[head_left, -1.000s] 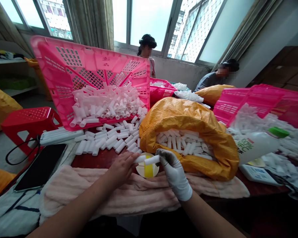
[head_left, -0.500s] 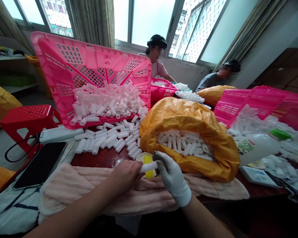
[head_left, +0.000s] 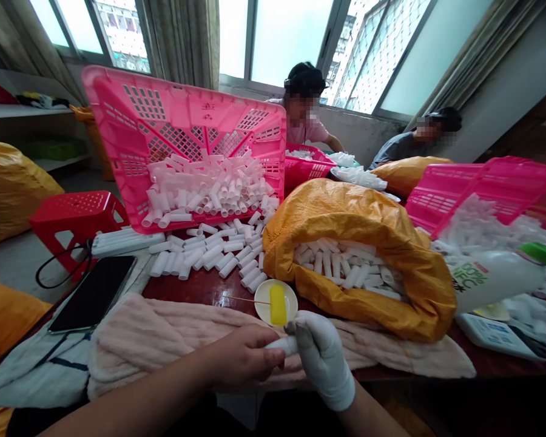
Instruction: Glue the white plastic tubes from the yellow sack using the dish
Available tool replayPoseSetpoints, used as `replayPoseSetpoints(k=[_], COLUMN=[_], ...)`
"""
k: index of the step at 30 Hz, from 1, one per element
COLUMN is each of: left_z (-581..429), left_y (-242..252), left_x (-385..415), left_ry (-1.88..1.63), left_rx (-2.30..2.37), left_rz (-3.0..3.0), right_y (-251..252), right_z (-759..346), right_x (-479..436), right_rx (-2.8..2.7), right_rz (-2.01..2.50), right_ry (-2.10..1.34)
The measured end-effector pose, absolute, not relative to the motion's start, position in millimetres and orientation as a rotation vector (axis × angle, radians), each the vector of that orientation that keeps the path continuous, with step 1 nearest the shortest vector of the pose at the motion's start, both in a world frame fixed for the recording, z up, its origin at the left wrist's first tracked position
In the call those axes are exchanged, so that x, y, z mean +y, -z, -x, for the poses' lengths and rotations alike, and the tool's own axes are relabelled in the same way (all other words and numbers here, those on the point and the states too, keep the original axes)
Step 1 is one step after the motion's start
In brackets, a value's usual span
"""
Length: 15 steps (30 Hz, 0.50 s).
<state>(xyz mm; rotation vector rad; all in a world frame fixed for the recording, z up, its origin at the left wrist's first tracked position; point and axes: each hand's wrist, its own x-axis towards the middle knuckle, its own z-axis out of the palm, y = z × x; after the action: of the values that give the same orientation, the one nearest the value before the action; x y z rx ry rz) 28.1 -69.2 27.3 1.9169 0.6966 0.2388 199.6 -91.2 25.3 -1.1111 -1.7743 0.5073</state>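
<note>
Between my hands lies a short white plastic tube (head_left: 284, 345), above the pinkish towel (head_left: 164, 340). My bare left hand (head_left: 246, 358) is closed around its left end, thumb on top. My right hand (head_left: 324, 358), in a white glove with darkened fingertips, pinches the right end. Just beyond them stands a small pale dish (head_left: 261, 312) with a yellow block (head_left: 278, 305) in it and a thin stick (head_left: 243, 299) resting across its rim. Loose white tubes (head_left: 213, 258) cover the table past the dish. An orange sack (head_left: 341, 200) opens towards me, full of similar tubes.
A tilted pink basket (head_left: 200, 121) spills tubes at the back left. A phone (head_left: 93, 294) and a red stool (head_left: 79, 212) are at left. To the right are a green-capped bottle (head_left: 495, 276) and a white device (head_left: 495, 334). Two people (head_left: 307, 121) sit across the table.
Both hands have drawn the tube down towards me, off the dish, so the yellow block and stick now show. The camera view has shifted slightly left.
</note>
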Motion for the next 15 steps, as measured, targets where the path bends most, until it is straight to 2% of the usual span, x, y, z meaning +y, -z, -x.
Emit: replayPoseSetpoints(k=[6, 12, 15], left_z=[-36.9, -36.8, -26.1], left_y=[-32.4, -36.3, -43.5], left_x=[-69.7, -71.8, -57.4], left_ry=[-0.236, -0.203, -0.233], left_rx=[1.096, 0.686, 0.708], left_rz=[-2.341, -1.729, -1.933], right_y=[-10.6, -23.3, -30.4], right_z=[-200.0, -200.9, -241.8], right_x=[-80.2, -91.7, -116.1], right_rx=[-1.492, -1.706, -1.723], right_rz=[1.331, 1.187, 1.381], right_ry=[-0.802, -0.595, -0.455])
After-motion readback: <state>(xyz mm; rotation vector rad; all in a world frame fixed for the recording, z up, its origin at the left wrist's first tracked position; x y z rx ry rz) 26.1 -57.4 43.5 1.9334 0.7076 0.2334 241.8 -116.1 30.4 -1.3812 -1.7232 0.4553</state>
